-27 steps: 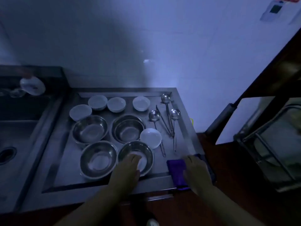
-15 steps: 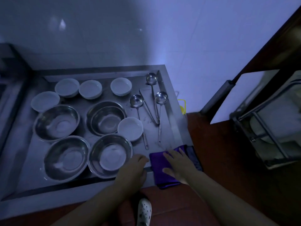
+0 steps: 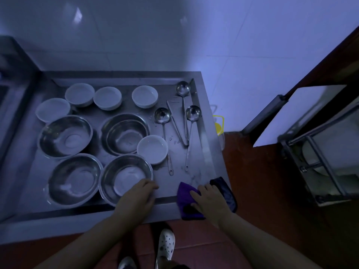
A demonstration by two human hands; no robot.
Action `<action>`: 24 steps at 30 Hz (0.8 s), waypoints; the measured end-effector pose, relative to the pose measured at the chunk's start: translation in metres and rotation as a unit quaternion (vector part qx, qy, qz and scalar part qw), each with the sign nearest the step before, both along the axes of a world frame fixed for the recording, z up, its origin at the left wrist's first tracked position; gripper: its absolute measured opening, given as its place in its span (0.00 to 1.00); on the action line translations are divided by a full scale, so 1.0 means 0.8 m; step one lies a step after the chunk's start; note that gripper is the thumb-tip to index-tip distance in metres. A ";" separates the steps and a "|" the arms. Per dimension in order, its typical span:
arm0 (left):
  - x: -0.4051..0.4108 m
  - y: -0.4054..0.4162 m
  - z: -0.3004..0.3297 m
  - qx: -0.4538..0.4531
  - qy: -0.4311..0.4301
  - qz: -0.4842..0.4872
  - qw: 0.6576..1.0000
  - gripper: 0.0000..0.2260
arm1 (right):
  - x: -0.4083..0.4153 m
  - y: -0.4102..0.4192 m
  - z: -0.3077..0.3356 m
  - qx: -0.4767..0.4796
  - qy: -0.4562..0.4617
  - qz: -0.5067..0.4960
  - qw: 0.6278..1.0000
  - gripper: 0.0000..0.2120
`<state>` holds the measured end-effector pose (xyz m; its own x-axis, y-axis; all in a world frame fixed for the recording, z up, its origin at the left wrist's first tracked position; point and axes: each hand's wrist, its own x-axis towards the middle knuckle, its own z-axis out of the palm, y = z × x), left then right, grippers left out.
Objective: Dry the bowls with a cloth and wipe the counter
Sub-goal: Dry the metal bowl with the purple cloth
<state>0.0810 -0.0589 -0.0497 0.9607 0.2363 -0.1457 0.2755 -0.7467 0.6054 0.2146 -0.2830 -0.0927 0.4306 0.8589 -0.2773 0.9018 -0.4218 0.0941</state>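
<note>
Several steel bowls stand on the steel counter [image 3: 196, 167], and my left hand [image 3: 136, 199] lies over the near right rim of the front right steel bowl [image 3: 124, 175], fingers curled on it. Beside that one sits another steel bowl [image 3: 74, 177], with two more behind [image 3: 66, 135] [image 3: 124, 133]. A white bowl [image 3: 152, 149] sits just behind the held one, and several white bowls [image 3: 107, 98] line the back. My right hand [image 3: 209, 200] grips a bunched purple cloth [image 3: 185, 193] at the counter's front right corner.
Three ladles [image 3: 193, 112] and tongs [image 3: 176, 123] lie on the right side of the counter. A dark cloth [image 3: 226, 193] hangs over the right corner. A metal rack [image 3: 320, 162] stands to the right, and my shoe [image 3: 166, 243] is on the red floor below.
My left hand has come out of the front right steel bowl to its near right rim. My right hand has closed on the purple cloth and bunched it up. The view shifted right.
</note>
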 end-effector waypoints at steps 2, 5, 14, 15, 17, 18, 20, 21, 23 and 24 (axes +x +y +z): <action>-0.008 0.010 0.006 -0.015 0.004 0.011 1.000 0.14 | 0.001 0.010 0.005 0.044 -0.006 -0.007 0.999 0.19; -0.024 0.036 0.017 -0.025 0.001 0.037 0.999 0.14 | -0.002 0.031 0.026 0.094 -0.006 -0.041 0.995 0.19; -0.087 0.202 0.038 -0.068 0.010 0.256 0.964 0.09 | -0.041 0.176 0.109 0.302 -0.018 -0.055 0.952 0.19; -0.095 0.224 0.038 -0.069 0.015 0.271 0.960 0.09 | -0.049 0.201 0.117 0.311 -0.018 -0.059 0.948 0.19; -0.110 0.273 0.034 -0.068 0.018 0.293 0.953 0.08 | -0.070 0.250 0.129 0.320 -0.003 -0.080 0.944 0.17; -0.115 0.297 0.030 -0.080 0.018 0.301 0.950 0.07 | -0.081 0.275 0.134 0.322 0.010 -0.095 0.942 0.16; -0.122 0.342 0.021 -0.108 0.024 0.300 0.948 0.07 | -0.104 0.321 0.140 0.324 0.041 -0.131 0.936 0.15; -0.123 0.361 0.016 -0.113 0.025 0.293 0.949 0.07 | -0.114 0.342 0.141 0.327 0.059 -0.150 0.931 0.15; -0.122 0.396 0.007 -0.114 0.018 0.284 0.952 0.03 | -0.133 0.382 0.143 0.334 0.086 -0.179 0.921 0.14; -0.120 0.410 0.005 -0.120 0.016 0.285 0.951 0.08 | -0.140 0.399 0.141 0.335 0.089 -0.188 0.919 0.14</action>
<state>-0.0148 0.2695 -0.0458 0.6810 0.6736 -0.2874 0.6149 -0.3128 0.7239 0.1023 0.0363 0.0205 0.7308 0.6625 0.1644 0.6567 -0.6165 -0.4344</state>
